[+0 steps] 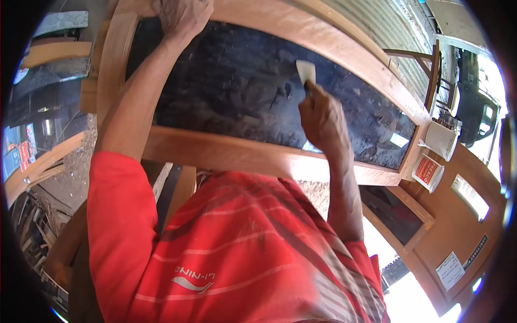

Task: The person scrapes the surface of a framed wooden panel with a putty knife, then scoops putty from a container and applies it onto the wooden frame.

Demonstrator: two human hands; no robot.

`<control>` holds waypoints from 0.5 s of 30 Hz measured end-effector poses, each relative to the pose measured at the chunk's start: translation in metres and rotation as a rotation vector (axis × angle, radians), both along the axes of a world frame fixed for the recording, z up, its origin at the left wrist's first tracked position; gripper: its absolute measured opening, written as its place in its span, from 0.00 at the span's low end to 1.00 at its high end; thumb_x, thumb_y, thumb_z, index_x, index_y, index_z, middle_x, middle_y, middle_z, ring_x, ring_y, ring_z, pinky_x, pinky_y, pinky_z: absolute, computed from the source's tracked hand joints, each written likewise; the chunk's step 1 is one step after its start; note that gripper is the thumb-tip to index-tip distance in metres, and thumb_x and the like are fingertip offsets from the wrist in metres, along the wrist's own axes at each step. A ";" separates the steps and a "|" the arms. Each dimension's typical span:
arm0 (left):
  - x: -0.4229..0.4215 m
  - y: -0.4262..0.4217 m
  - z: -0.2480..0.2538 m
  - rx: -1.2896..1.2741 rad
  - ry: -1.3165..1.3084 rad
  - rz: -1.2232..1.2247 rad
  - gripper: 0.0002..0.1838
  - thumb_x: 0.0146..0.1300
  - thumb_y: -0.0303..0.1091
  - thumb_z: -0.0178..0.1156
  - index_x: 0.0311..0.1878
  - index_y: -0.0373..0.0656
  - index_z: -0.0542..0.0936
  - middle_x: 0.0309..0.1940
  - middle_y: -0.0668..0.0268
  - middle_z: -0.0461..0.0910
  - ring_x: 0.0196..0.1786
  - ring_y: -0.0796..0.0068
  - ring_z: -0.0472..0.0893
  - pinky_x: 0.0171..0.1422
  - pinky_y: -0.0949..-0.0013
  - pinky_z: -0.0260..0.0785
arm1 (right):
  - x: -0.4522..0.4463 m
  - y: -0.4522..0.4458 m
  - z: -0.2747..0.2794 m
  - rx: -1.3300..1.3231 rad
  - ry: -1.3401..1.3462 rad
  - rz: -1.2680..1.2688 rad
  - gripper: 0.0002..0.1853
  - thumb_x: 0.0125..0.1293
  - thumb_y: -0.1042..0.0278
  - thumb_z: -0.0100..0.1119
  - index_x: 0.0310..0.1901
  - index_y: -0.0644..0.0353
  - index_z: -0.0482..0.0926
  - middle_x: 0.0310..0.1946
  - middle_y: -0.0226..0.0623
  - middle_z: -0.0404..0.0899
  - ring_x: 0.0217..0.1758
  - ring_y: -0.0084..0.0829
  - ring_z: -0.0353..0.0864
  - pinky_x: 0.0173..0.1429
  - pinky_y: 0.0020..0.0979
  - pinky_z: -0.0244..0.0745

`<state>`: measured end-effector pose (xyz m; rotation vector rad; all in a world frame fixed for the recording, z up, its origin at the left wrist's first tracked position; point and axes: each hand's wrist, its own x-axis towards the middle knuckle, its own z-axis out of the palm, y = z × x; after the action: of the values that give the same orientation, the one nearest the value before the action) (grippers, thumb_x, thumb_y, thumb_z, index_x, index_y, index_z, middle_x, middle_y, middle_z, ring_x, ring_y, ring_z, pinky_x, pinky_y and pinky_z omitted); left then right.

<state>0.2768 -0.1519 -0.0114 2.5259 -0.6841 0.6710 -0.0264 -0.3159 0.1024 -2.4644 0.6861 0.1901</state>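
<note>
Scraper, clamped in the right hand, is over the dark panel inside the wooden frame, nearer its far edge. The left hand is on that edge toward the far left corner, its grip impossible to tell. Just past the right edge sit a red-labelled tub and a white container, contents too unclear to tell.

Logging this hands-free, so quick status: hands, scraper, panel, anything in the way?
Left hand at wooden frame's far side. Right hand gripping scraper over dark panel. Left forearm crossing panel's left end.
</note>
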 end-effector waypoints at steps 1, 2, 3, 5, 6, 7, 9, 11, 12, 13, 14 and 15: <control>0.006 0.003 -0.012 0.010 -0.026 0.003 0.16 0.73 0.47 0.63 0.53 0.48 0.89 0.58 0.59 0.86 0.65 0.51 0.81 0.71 0.41 0.70 | -0.011 -0.002 -0.004 -0.036 -0.041 -0.012 0.19 0.73 0.72 0.53 0.60 0.72 0.80 0.40 0.73 0.84 0.46 0.71 0.85 0.54 0.61 0.79; 0.018 0.002 -0.018 0.013 -0.055 0.004 0.17 0.72 0.50 0.63 0.53 0.51 0.91 0.57 0.61 0.88 0.64 0.52 0.83 0.70 0.41 0.72 | -0.018 -0.011 -0.012 -0.078 -0.086 -0.027 0.21 0.73 0.72 0.53 0.63 0.74 0.80 0.40 0.73 0.84 0.46 0.71 0.85 0.55 0.60 0.80; 0.028 0.001 -0.015 0.005 -0.073 -0.008 0.18 0.72 0.50 0.63 0.53 0.51 0.91 0.57 0.61 0.88 0.64 0.52 0.83 0.70 0.42 0.72 | -0.018 -0.022 -0.015 -0.136 -0.035 -0.071 0.23 0.73 0.72 0.53 0.65 0.77 0.80 0.42 0.72 0.85 0.48 0.69 0.87 0.55 0.59 0.80; 0.025 0.005 -0.018 0.011 -0.066 -0.050 0.18 0.72 0.51 0.63 0.53 0.51 0.91 0.58 0.61 0.88 0.64 0.51 0.83 0.70 0.42 0.72 | -0.009 -0.047 -0.002 -0.068 0.070 -0.163 0.23 0.74 0.72 0.53 0.65 0.77 0.80 0.43 0.72 0.85 0.50 0.67 0.87 0.57 0.58 0.81; 0.023 0.005 -0.021 0.014 -0.051 -0.046 0.18 0.72 0.50 0.63 0.54 0.51 0.91 0.58 0.61 0.88 0.64 0.51 0.83 0.71 0.43 0.72 | -0.010 -0.054 0.002 -0.023 0.133 -0.214 0.23 0.74 0.72 0.53 0.65 0.77 0.80 0.44 0.72 0.85 0.51 0.66 0.87 0.57 0.57 0.81; 0.025 0.006 -0.020 0.022 -0.038 -0.042 0.18 0.72 0.50 0.63 0.54 0.52 0.91 0.59 0.61 0.88 0.64 0.51 0.83 0.71 0.44 0.72 | -0.019 -0.055 -0.001 -0.030 0.090 -0.205 0.23 0.75 0.70 0.53 0.66 0.72 0.81 0.45 0.70 0.85 0.51 0.65 0.87 0.56 0.56 0.81; 0.020 0.005 -0.016 0.064 -0.031 -0.006 0.18 0.72 0.50 0.63 0.55 0.53 0.92 0.60 0.62 0.88 0.65 0.51 0.83 0.72 0.45 0.73 | -0.048 -0.045 0.005 -0.009 0.080 -0.124 0.22 0.75 0.69 0.54 0.67 0.68 0.82 0.45 0.66 0.86 0.48 0.65 0.87 0.55 0.56 0.81; 0.020 0.004 -0.019 0.073 -0.012 -0.008 0.18 0.73 0.50 0.62 0.56 0.54 0.91 0.61 0.61 0.88 0.65 0.50 0.83 0.72 0.45 0.73 | -0.075 -0.044 0.009 0.028 0.055 -0.064 0.24 0.75 0.70 0.57 0.70 0.59 0.83 0.42 0.57 0.86 0.42 0.60 0.88 0.50 0.54 0.81; 0.026 0.005 -0.020 0.080 -0.011 -0.002 0.18 0.73 0.50 0.62 0.56 0.54 0.91 0.61 0.61 0.88 0.65 0.50 0.83 0.72 0.45 0.73 | -0.085 -0.054 0.008 0.001 0.081 -0.019 0.24 0.75 0.70 0.57 0.71 0.57 0.83 0.41 0.55 0.86 0.41 0.58 0.88 0.48 0.53 0.81; 0.030 0.005 -0.030 0.028 -0.033 0.001 0.19 0.73 0.51 0.61 0.57 0.53 0.91 0.61 0.60 0.88 0.65 0.49 0.83 0.72 0.46 0.73 | -0.092 -0.063 0.007 -0.027 0.099 0.023 0.25 0.75 0.70 0.57 0.72 0.56 0.82 0.39 0.54 0.85 0.40 0.57 0.88 0.47 0.52 0.82; 0.032 0.006 -0.029 0.031 -0.038 0.014 0.19 0.73 0.51 0.62 0.57 0.53 0.91 0.61 0.60 0.88 0.65 0.49 0.83 0.72 0.46 0.73 | -0.095 -0.069 0.004 -0.058 0.115 0.061 0.26 0.75 0.70 0.58 0.73 0.54 0.82 0.38 0.52 0.85 0.39 0.55 0.89 0.45 0.51 0.82; 0.030 0.005 -0.027 0.034 -0.036 0.026 0.19 0.73 0.51 0.62 0.57 0.52 0.91 0.60 0.59 0.88 0.65 0.49 0.83 0.73 0.46 0.73 | -0.087 -0.068 0.005 -0.082 0.021 0.157 0.27 0.74 0.71 0.58 0.74 0.50 0.81 0.37 0.49 0.84 0.36 0.52 0.89 0.41 0.48 0.83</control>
<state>0.3065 -0.1470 -0.0385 2.5632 -0.6822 0.7214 -0.1131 -0.3843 0.1077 -2.5993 0.5182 0.2530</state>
